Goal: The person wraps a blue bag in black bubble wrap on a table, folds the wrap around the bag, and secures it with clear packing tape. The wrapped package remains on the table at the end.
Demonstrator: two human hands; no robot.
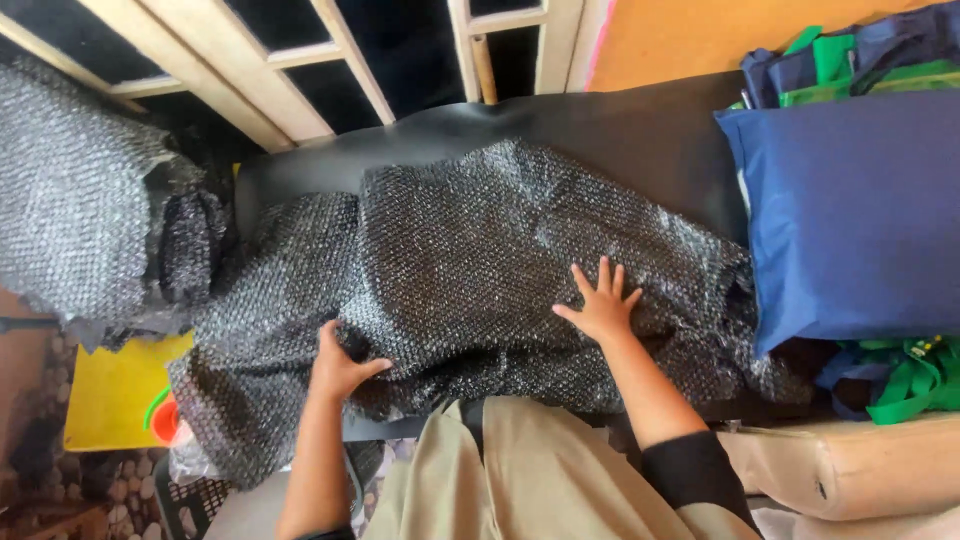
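Head view. A large sheet of black bubble wrap, glinting and crumpled, lies spread across a black work surface at the centre of the frame; its left part hangs down over the near edge toward 7 o'clock. The left hand, at 7 o'clock from the sheet's centre, rests on the wrap with the thumb stretched out to the right and the fingers curled over a fold; whether they pinch the fold cannot be told. The right hand, at 4 o'clock from the sheet's centre, lies palm down on the wrap with all five fingers spread wide and flat. Both forearms enter from the bottom edge, on either side of a beige garment.

At 9 o'clock a second heap of the same black bubble wrap stands apart from the first. At 3 o'clock a stack of blue fabric bags touches the sheet's right edge, with green straps below it. A yellow board shows at 8 o'clock, and pale wooden window frames run along 12 o'clock.
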